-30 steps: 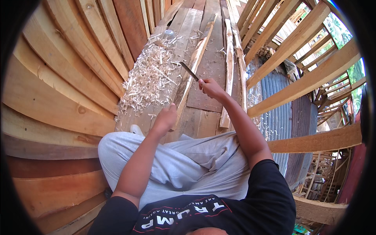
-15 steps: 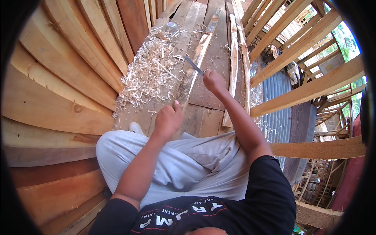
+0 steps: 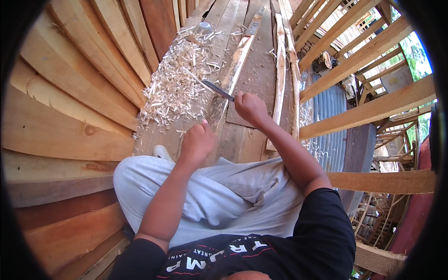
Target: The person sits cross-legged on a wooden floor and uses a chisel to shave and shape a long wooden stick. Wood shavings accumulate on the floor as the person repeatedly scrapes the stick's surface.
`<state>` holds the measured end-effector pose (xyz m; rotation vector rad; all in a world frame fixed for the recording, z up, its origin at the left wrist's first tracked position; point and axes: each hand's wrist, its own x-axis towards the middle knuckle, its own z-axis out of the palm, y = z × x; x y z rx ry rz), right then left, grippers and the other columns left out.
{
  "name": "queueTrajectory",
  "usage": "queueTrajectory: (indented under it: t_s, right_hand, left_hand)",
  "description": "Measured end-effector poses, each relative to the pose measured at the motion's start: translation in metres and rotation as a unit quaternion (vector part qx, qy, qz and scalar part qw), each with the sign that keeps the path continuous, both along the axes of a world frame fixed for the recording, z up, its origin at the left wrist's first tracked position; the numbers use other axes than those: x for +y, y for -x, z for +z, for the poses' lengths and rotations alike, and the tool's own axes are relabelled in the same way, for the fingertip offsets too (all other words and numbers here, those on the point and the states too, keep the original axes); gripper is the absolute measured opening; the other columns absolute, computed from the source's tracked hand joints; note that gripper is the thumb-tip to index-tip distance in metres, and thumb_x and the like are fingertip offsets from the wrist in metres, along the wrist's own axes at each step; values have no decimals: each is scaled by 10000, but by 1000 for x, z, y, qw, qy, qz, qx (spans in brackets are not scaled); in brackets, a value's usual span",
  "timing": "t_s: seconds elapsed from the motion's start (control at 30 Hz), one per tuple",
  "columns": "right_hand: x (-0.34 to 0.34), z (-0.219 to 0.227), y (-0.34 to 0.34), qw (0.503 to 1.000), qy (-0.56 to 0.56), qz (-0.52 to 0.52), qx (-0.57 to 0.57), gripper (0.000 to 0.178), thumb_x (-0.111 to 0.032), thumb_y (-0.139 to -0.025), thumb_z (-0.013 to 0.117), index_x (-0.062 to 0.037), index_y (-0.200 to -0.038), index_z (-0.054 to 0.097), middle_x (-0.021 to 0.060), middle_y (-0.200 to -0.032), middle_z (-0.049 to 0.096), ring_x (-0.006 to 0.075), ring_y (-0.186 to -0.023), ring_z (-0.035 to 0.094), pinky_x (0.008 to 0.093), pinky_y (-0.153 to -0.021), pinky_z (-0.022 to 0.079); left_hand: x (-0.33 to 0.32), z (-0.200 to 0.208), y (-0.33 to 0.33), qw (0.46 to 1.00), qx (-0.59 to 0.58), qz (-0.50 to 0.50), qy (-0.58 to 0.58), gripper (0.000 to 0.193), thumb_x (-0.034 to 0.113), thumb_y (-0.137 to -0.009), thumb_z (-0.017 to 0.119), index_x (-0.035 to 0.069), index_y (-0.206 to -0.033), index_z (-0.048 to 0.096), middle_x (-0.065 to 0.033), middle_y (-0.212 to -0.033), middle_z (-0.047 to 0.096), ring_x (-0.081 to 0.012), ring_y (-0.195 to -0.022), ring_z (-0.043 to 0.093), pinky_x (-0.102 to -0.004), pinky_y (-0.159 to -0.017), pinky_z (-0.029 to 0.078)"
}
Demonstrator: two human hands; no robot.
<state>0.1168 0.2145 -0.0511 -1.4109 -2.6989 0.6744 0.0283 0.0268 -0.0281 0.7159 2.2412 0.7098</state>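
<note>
My right hand (image 3: 251, 108) is closed round the handle of a knife (image 3: 217, 89), whose dark blade points left and lies across a long wooden strip (image 3: 242, 49). That strip runs away from me over the floor, with pale shaved wood along part of it and darker, rough patches elsewhere. At its near end my left hand (image 3: 198, 142) is closed, thumb uppermost. The strip's end goes out of sight by that hand. A thin pale curl of wood (image 3: 192, 74) shows just beyond the knife tip.
Wood shavings (image 3: 175, 79) heap on the plank floor to the left, with a small clear cup (image 3: 204, 28) beyond them. More rough strips (image 3: 279, 70) lie at right, beside a slatted railing (image 3: 368, 109). A board wall (image 3: 70, 126) stands close on the left. My legs (image 3: 210, 196) are folded in front.
My right hand has drawn the knife toward me and slightly left along the strip. The blade now lies flatter across it. My left hand has shifted a little left.
</note>
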Motion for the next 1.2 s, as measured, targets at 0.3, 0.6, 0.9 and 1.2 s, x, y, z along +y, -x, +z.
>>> queueTrajectory:
  t_s: [0.3,0.6,0.9,1.2]
  right_hand:
    - [13,3,5,1000,-7,10,11,529,-342,-946,300,29,-889,673,294,-936,648,466,-880,627,548,-873,453]
    - [19,-6,1,999,26,-23,-40,478,-319,-946,307,7,-942,657,280,-986,649,464,-938,616,521,-888,474]
    - [8,5,-8,998,-23,46,-20,431,-294,-952,329,0,-894,638,268,-907,658,444,-903,634,524,-822,495]
    - [-7,27,0,997,-19,51,-46,392,-257,-939,338,10,-915,624,256,-929,654,417,-914,629,524,-828,486]
  left_hand:
    - [0,3,-3,1000,-18,-8,6,599,350,-997,271,-102,-915,656,-348,-979,624,-481,-997,597,-503,-938,436]
    - [0,2,-6,1000,-29,-9,7,608,344,-999,261,-101,-882,660,-340,-940,635,-475,-967,611,-493,-928,448]
    - [-2,2,2,999,-38,-2,21,620,368,-1004,251,-110,-944,641,-352,-1006,616,-483,-1022,587,-501,-948,428]
    - [-4,11,3,996,-82,4,36,619,374,-1006,248,-109,-970,633,-357,-1013,613,-480,-1043,581,-496,-957,419]
